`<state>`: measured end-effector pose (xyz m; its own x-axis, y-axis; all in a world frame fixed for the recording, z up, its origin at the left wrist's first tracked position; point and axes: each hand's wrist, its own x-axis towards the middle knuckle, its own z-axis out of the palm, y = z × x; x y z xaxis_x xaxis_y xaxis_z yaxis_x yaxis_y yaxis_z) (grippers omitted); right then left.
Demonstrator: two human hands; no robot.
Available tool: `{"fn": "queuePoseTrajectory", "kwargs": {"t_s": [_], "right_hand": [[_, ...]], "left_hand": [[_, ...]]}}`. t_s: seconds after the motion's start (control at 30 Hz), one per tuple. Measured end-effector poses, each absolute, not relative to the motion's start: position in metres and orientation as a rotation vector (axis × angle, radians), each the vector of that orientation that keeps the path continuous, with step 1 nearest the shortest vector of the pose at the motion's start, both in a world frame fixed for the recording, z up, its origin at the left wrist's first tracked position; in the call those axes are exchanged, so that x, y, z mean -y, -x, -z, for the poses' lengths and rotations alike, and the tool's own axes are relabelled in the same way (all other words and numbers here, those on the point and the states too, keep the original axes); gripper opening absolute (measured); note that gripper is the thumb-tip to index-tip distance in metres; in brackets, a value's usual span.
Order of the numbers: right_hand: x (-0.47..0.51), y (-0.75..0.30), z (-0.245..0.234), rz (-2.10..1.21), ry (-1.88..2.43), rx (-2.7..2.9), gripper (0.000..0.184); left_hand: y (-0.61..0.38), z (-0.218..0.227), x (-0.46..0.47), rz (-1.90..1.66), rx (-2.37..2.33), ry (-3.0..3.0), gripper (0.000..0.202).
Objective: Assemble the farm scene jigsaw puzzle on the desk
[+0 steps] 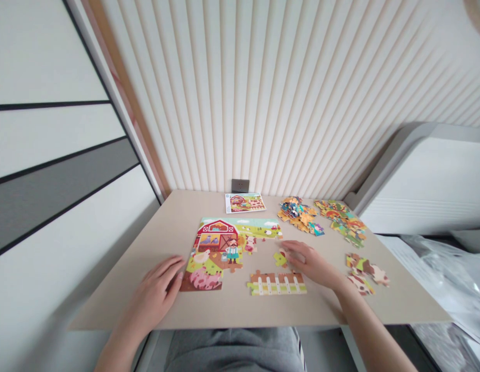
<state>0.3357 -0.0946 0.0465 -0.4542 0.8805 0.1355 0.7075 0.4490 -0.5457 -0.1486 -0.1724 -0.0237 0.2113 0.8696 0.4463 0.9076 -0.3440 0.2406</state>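
A partly joined farm jigsaw puzzle (pixel 212 258) with a red barn, a farmer and a pink pig lies on the table. My left hand (pixel 158 289) rests at its lower left edge, fingers loosely stretched out and holding nothing. To the right of the farmer, my right hand (pixel 311 263) has its fingertips on a green puzzle piece (pixel 279 259); they partly cover it. Below that piece lies a separate joined strip of white fence (pixel 277 284). Several loose brown and white cow pieces (pixel 366 274) lie right of my right hand.
At the back stands or lies a picture card (pixel 245 203) of the farm scene, by a dark wall socket (pixel 240 185). Heaps of mixed pieces (pixel 299 213) and spread colourful pieces (pixel 342 221) lie at the back right. The table (pixel 119 279) meets a ribbed wall.
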Motion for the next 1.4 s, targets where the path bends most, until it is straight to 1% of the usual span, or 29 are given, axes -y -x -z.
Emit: {"fn": "queuePoseTrajectory", "kwargs": {"t_s": [0.07, 0.13, 0.47, 0.7, 0.93, 1.1, 1.23, 1.4], "right_hand": [[0.095, -0.340, -0.052, -0.674, 1.298, 2.361, 0.051], [0.095, -0.340, -0.053, -0.675, 1.332, 2.375, 0.054], [0.093, -0.309, -0.045, -0.326, 1.435, 2.451, 0.047], [0.100, -0.287, -0.040, -0.286, 1.280, 2.427, 0.047], [0.101, -0.280, -0.034, 0.034, 1.118, 2.521, 0.050], [0.098, -0.266, -0.038, 0.183, 0.998, 2.593, 0.043], [0.095, -0.253, -0.042, 0.186, 0.947, 2.637, 0.035], [0.095, -0.240, -0.042, 0.039, 0.982, 2.631, 0.033]], "left_hand": [[0.148, 0.023, 0.173, 0.807, 1.759, 2.381, 0.039], [0.148, 0.023, 0.173, 0.808, 1.764, 2.384, 0.039], [0.149, 0.025, 0.173, 0.785, 1.792, 2.401, 0.039], [0.147, 0.023, 0.174, 0.761, 1.816, 2.398, 0.039], [0.145, 0.023, 0.174, 0.797, 1.780, 2.375, 0.038], [0.145, 0.022, 0.174, 0.801, 1.783, 2.370, 0.037], [0.144, 0.022, 0.175, 0.799, 1.779, 2.371, 0.036], [0.143, 0.021, 0.174, 0.793, 1.773, 2.374, 0.037]]}}
